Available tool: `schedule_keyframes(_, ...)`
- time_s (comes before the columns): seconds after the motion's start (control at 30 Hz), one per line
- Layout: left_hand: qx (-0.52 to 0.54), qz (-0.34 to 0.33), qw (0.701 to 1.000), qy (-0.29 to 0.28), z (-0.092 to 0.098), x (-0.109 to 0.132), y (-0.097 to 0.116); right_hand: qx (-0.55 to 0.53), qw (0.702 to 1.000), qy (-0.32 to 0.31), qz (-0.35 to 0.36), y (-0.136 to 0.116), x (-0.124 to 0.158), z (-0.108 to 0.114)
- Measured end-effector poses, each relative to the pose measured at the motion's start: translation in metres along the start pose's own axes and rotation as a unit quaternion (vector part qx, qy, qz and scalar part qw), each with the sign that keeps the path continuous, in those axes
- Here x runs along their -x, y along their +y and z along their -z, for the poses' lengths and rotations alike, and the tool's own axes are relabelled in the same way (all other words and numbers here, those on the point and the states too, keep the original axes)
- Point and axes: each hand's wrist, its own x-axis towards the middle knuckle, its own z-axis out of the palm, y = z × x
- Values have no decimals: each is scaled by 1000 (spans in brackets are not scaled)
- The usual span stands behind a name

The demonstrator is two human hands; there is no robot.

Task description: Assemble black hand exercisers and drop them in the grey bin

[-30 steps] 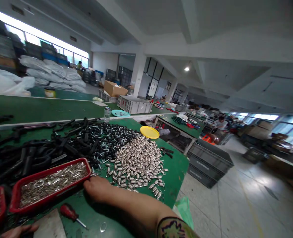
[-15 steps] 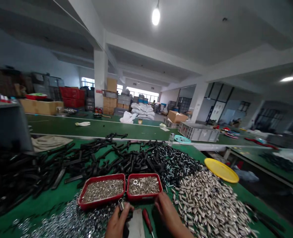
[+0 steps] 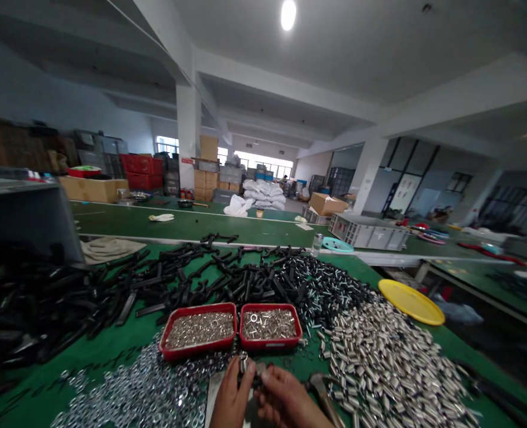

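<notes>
Both my hands meet at the bottom middle of the view over a green table (image 3: 112, 351). My left hand (image 3: 231, 399) and my right hand (image 3: 284, 398) are closed together on a small dark and silver metal part (image 3: 248, 371). Just beyond them stand two red trays (image 3: 198, 330) (image 3: 269, 326) filled with small silver pieces. A hammer (image 3: 321, 389) lies right of my right hand. A pile of silver cylinders (image 3: 379, 356) spreads to the right, and a heap of silver rings (image 3: 134, 392) lies to the left.
Black handles (image 3: 67, 297) and black-tipped pins (image 3: 321, 285) are heaped behind the trays. A yellow plate (image 3: 410, 301) lies at the table's right edge. Beyond are a grey crate (image 3: 368, 235), a teal dish (image 3: 337, 244), cardboard boxes, red crates and white sacks.
The view swung left from the table's right end, then steadied. My right hand left the tray's edge and joined the left hand on the small part. The hammer now shows.
</notes>
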Motion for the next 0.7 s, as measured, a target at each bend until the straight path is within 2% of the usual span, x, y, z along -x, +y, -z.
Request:
schedule_keyframes(0.1, 16, 13, 999, -32, 3, 4, 7, 36, 999, 8, 17, -3, 10, -7)
schedule_keyframes(0.17, 27, 21, 998, -43, 5, 7, 14, 110, 992, 23, 57, -4, 13, -10)
schedule_keyframes(0.23, 44, 34, 997, -48, 6, 8, 20, 244, 958, 57, 137, -5, 15, -10)
schedule_keyframes(0.3, 74, 54, 994, -55, 7, 8, 25, 409, 879, 76, 236, -7, 15, -8)
schedule_keyframes(0.4, 113, 69, 989, -73, 9, 6, 25, 590, 735, 42, 331, -9, 13, -5)
schedule_keyframes(0.47, 111, 68, 988, -83, 10, 4, 21, 650, 675, 17, 348, -10, 11, -5)
schedule_keyframes(0.5, 106, 71, 988, -86, 11, 3, 18, 671, 657, 7, 344, -10, 11, -4)
schedule_keyframes(0.57, 107, 89, 987, -86, 12, 1, 14, 694, 648, -31, 314, -16, 13, 0)
schedule_keyframes(0.63, 126, 116, 982, -83, 12, -2, 11, 700, 661, -52, 267, -29, 15, 13)
schedule_keyframes(0.7, 146, 138, 977, -70, 14, -5, 11, 721, 659, 25, 212, -49, 13, 36)
